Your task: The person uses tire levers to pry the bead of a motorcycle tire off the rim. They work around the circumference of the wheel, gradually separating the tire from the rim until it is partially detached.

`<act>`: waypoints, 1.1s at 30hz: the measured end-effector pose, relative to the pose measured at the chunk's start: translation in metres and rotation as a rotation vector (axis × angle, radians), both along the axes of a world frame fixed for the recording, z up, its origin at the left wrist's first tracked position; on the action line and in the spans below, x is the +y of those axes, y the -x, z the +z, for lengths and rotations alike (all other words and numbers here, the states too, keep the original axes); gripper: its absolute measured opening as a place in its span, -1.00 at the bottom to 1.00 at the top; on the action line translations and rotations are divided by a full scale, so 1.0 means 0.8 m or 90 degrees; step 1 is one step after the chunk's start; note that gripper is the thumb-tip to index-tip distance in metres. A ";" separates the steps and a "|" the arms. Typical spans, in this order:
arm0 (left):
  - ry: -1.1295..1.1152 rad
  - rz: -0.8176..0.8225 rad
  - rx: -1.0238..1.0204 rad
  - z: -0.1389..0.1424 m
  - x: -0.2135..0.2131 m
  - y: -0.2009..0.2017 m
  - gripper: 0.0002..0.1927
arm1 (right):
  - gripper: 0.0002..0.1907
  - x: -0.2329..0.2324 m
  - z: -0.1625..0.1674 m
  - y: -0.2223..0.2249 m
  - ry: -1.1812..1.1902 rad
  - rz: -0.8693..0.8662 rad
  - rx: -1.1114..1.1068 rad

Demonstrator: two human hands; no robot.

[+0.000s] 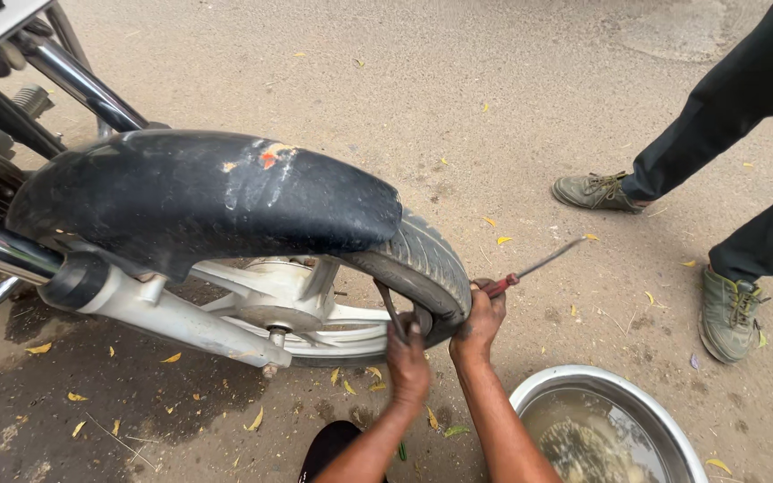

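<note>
A motorcycle front wheel stands before me, with a black tyre (422,259) on a white alloy rim (315,313) under a scuffed black mudguard (208,197). My left hand (407,358) grips a dark metal tyre lever (390,309) hooked between tyre and rim at the wheel's near right. My right hand (479,320) presses against the tyre's edge and holds a red-handled screwdriver (534,266), its thin shaft pointing up and right over the ground.
A steel basin of murky water (606,420) sits at my lower right. Another person's dark trouser legs and olive shoes (731,309) stand at the right. White fork leg (163,313), chrome bars and wet sandy ground with yellow leaves lie at the left.
</note>
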State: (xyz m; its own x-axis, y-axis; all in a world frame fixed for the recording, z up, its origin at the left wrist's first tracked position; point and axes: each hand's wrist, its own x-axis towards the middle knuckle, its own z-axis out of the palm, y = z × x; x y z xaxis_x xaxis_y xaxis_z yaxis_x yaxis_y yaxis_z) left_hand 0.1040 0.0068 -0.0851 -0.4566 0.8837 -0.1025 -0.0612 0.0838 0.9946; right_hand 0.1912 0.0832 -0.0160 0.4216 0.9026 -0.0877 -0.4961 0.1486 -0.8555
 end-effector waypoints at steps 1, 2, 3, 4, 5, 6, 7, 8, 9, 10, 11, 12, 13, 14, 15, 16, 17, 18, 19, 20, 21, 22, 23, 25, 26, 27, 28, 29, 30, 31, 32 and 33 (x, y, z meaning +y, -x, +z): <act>-0.055 0.079 -0.005 0.001 -0.003 -0.026 -0.72 | -0.84 -0.008 -0.001 -0.001 -0.001 -0.001 0.010; -0.108 0.158 -0.010 0.000 -0.010 -0.042 -0.71 | -0.84 -0.016 -0.002 -0.004 0.001 -0.001 0.019; -0.106 0.110 0.004 -0.001 -0.017 -0.040 -0.70 | -0.84 -0.021 -0.003 -0.004 0.008 0.001 0.030; -0.101 0.063 0.019 -0.004 -0.028 -0.024 -0.70 | -0.85 -0.026 -0.003 -0.006 -0.001 0.006 0.017; -0.096 0.016 0.034 -0.007 -0.039 0.004 -0.69 | -0.87 -0.029 -0.004 -0.006 -0.010 0.011 0.005; 0.001 -0.040 0.099 -0.011 -0.053 0.042 -0.66 | -0.88 -0.030 -0.004 -0.007 -0.022 0.015 -0.009; 0.095 -0.097 0.163 -0.013 -0.067 0.091 -0.63 | -0.87 -0.032 -0.004 -0.006 -0.015 0.015 0.000; -0.075 -0.054 0.379 -0.014 -0.077 0.136 -0.74 | -0.86 -0.033 -0.004 -0.006 -0.009 0.012 0.009; -0.020 -0.077 0.493 -0.014 -0.089 0.180 -0.78 | -0.85 -0.034 -0.003 -0.004 0.000 0.006 0.018; 0.037 -0.099 0.608 -0.013 -0.096 0.213 -0.81 | -0.85 -0.036 -0.003 -0.003 -0.005 0.001 0.021; -0.018 -0.092 0.607 -0.011 -0.101 0.231 -0.82 | -0.85 -0.038 -0.001 -0.002 -0.008 -0.004 0.024; -0.073 -0.086 0.604 -0.008 -0.101 0.237 -0.83 | -0.84 -0.041 0.001 0.000 -0.010 -0.010 0.027; -0.127 -0.082 0.598 -0.004 -0.101 0.228 -0.83 | -0.86 -0.044 0.003 0.001 -0.015 -0.005 0.039; -0.085 -0.058 0.546 -0.001 -0.099 0.204 -0.86 | -0.85 -0.047 0.005 0.001 -0.020 0.000 0.050; -0.046 -0.035 0.495 0.002 -0.092 0.170 -0.86 | -0.83 -0.050 0.007 0.002 -0.026 0.002 0.062; -0.019 -0.056 0.265 0.004 -0.090 0.128 -0.76 | -0.81 -0.052 0.010 0.002 -0.020 0.009 0.050; -0.046 -0.097 0.134 0.004 -0.088 0.084 -0.69 | -0.80 -0.053 0.011 0.001 -0.016 0.017 0.039; -0.049 -0.093 0.060 0.004 -0.088 0.038 -0.73 | -0.79 -0.053 0.013 -0.001 -0.017 0.023 0.028; 0.063 -0.168 -0.064 0.002 -0.092 0.000 -0.69 | -0.80 -0.052 0.014 -0.002 -0.017 0.026 0.031; 0.039 -0.182 -0.059 -0.001 -0.096 -0.035 -0.78 | -0.81 -0.050 0.014 -0.005 -0.012 0.028 0.032; 0.023 -0.197 -0.058 -0.006 -0.103 -0.058 -0.81 | -0.82 -0.048 0.015 -0.008 0.001 0.030 0.032; 0.092 -0.212 -0.118 -0.013 -0.112 -0.072 -0.81 | -0.81 -0.046 0.014 -0.011 0.008 0.045 0.007; 0.156 -0.227 -0.177 -0.019 -0.119 -0.078 -0.81 | -0.81 -0.043 0.014 -0.014 0.010 0.060 -0.019; 0.208 -0.224 -0.245 -0.033 -0.130 -0.070 -0.82 | -0.81 -0.040 0.014 -0.019 0.007 0.087 -0.046; 0.205 -0.199 -0.256 -0.039 -0.134 -0.058 -0.84 | -0.81 -0.040 0.014 -0.021 0.012 0.105 -0.046; 0.209 -0.166 -0.266 -0.045 -0.139 -0.044 -0.85 | -0.81 -0.039 0.016 -0.023 0.024 0.128 -0.043; 0.308 -0.103 -0.243 -0.049 -0.143 -0.031 -0.82 | -0.81 -0.039 0.018 -0.026 0.039 0.139 -0.046; 0.398 -0.042 -0.215 -0.051 -0.144 -0.018 -0.77 | -0.81 -0.038 0.021 -0.029 0.045 0.148 -0.048; 0.403 -0.013 -0.222 -0.048 -0.145 -0.006 -0.65 | -0.81 -0.036 0.025 -0.034 0.046 0.156 -0.050; 0.411 0.017 -0.231 -0.042 -0.145 0.004 -0.53 | -0.81 -0.034 0.030 -0.043 0.063 0.206 -0.070; 0.288 0.021 -0.203 -0.035 -0.143 0.011 -0.35 | -0.80 -0.031 0.035 -0.056 0.081 0.255 -0.089; 0.162 0.022 -0.174 -0.025 -0.136 0.018 -0.09 | -0.79 -0.027 0.039 -0.073 0.096 0.303 -0.109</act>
